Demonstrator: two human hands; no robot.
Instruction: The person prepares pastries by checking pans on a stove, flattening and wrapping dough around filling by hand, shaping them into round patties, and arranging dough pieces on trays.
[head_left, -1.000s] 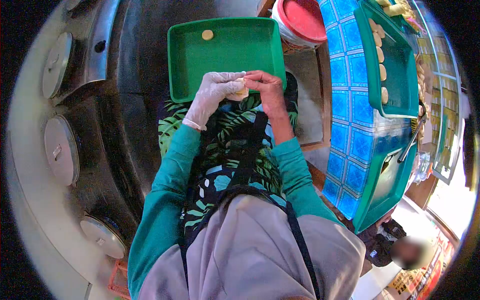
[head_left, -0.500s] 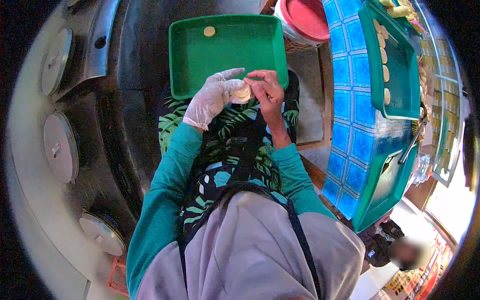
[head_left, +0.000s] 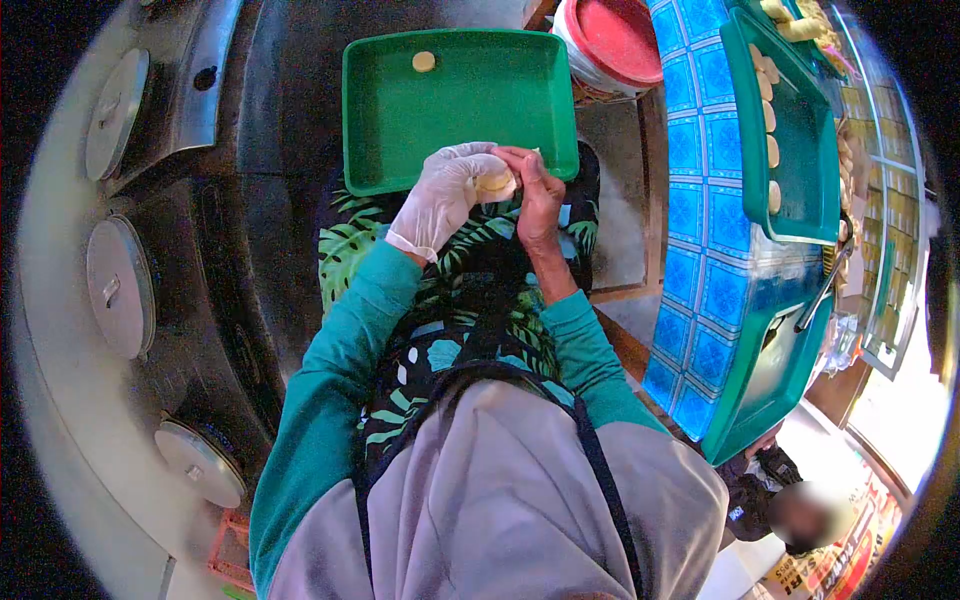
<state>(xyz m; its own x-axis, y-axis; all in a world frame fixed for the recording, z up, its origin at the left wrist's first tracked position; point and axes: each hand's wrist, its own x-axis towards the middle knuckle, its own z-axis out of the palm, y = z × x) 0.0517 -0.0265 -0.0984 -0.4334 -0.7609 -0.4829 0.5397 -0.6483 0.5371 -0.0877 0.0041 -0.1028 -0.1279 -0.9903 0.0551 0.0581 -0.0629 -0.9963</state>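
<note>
My left hand (head_left: pixel 440 195), in a thin white glove, is curled around a pale round piece of dough (head_left: pixel 496 187). My bare right hand (head_left: pixel 540 200) meets it from the right, its fingers closed at the dough's edge. Both hands are over the near edge of a green tray (head_left: pixel 460 120), above my lap. One flat, round dough piece (head_left: pixel 424 62) lies in the tray near its far side.
To the right, a table with a blue tiled-pattern cover (head_left: pixel 685 200) bears a second green tray (head_left: pixel 745 120) with several dough rounds along one side. A bucket with a red lid (head_left: pixel 612 40) stands beyond. Round metal lids (head_left: pixel 120 290) line the left. Another person (head_left: pixel 755 495) is at lower right.
My right hand has come closer to my left, and its fingers have folded in against the dough. My left hand has shifted slightly right and closed further around it.
</note>
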